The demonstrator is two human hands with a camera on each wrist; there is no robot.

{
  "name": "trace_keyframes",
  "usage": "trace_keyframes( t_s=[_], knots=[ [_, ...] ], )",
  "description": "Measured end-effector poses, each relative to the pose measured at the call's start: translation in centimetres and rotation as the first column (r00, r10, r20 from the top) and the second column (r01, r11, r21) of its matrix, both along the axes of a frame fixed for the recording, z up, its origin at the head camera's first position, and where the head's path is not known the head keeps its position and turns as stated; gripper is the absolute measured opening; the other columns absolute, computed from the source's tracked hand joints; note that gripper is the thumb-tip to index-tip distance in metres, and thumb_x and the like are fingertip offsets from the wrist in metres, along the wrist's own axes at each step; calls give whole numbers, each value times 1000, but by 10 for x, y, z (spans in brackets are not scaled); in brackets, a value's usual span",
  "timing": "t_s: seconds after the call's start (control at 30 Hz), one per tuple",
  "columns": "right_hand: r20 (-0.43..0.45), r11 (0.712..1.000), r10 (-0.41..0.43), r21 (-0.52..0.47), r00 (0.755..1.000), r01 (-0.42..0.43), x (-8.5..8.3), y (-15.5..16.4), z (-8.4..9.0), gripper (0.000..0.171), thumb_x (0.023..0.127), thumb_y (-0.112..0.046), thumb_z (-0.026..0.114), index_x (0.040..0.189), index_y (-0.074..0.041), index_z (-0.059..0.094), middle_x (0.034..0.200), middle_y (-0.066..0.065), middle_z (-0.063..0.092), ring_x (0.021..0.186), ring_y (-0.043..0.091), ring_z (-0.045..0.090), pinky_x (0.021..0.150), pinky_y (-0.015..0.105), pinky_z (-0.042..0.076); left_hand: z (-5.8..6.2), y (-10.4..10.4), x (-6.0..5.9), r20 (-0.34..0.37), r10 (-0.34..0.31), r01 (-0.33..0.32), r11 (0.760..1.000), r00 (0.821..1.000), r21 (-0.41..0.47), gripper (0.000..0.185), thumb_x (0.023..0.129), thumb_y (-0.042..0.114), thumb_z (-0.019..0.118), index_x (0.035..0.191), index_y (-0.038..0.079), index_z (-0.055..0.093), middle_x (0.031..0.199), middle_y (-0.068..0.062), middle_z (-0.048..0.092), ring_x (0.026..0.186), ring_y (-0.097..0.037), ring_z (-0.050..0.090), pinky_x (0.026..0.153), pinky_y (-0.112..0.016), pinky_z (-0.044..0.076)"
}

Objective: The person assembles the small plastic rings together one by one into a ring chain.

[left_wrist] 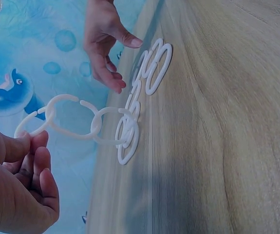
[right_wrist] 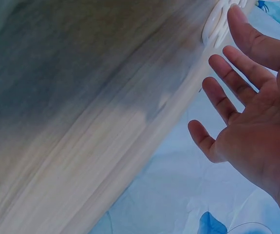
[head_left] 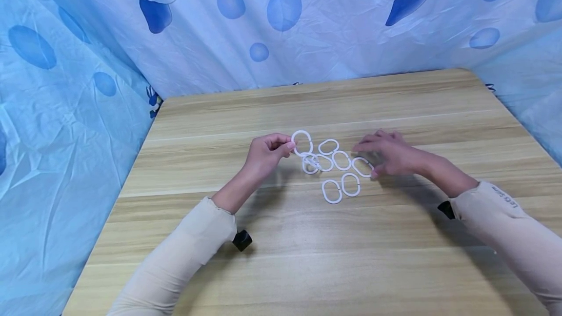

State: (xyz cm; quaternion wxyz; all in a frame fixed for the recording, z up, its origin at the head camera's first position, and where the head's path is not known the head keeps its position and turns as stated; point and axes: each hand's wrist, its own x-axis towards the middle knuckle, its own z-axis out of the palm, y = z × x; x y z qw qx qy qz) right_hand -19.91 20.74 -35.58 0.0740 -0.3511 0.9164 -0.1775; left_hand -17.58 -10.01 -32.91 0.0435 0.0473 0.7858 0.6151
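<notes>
Thumb and fingers of my left hand pinch a white plastic oval curtain ring, raised at the left end of the group. In the left wrist view, that ring is linked to a second ring, which hooks a third lower down. Several more white rings lie on the table to the right; two of them, including this ring, sit nearer the front. My right hand, fingers spread, hovers beside the rightmost ring. In the right wrist view, its palm holds nothing.
The wooden table extends on all sides of the rings. Behind it and at the left hangs a blue patterned curtain. Small black devices stick out below both sleeve cuffs.
</notes>
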Motion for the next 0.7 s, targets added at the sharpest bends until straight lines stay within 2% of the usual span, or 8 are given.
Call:
trace_keyframes(
  t_s=[0.1,0.23,0.57,0.7],
  knots=[
    [-4,1000,13,12,1000,-13,1,1,-3,69,54,-17,80,118,-18,55,120,5,49,110,27,33,84,55,18,0,0,0,5,3,-3,1000,1000,-6,17,80,18,64,88,3,65,80,-6,65,69,-15,57,73,-34,49],
    [-10,999,31,18,999,-30,1,1,-6,69,54,-16,80,118,-20,56,117,3,50,110,26,34,83,55,19,0,0,0,7,2,-2,1000,1000,5,19,81,16,64,90,-1,65,80,-6,65,69,-15,57,77,-41,47],
    [-37,999,42,-7,998,-43,4,1,-11,58,59,-13,78,114,-16,60,113,2,51,110,27,37,84,51,20,-1,1,-1,5,-1,1,1000,1000,-4,23,80,18,64,92,-2,64,81,-6,66,70,-15,57,76,-39,47],
    [-66,999,39,-15,997,-40,5,1,-11,55,57,-12,79,109,-18,62,109,0,53,108,26,39,83,51,21,0,1,-1,22,-1,2,1000,1000,-8,22,80,18,64,91,0,65,83,-6,66,70,-16,57,72,-32,48]
  ],
)
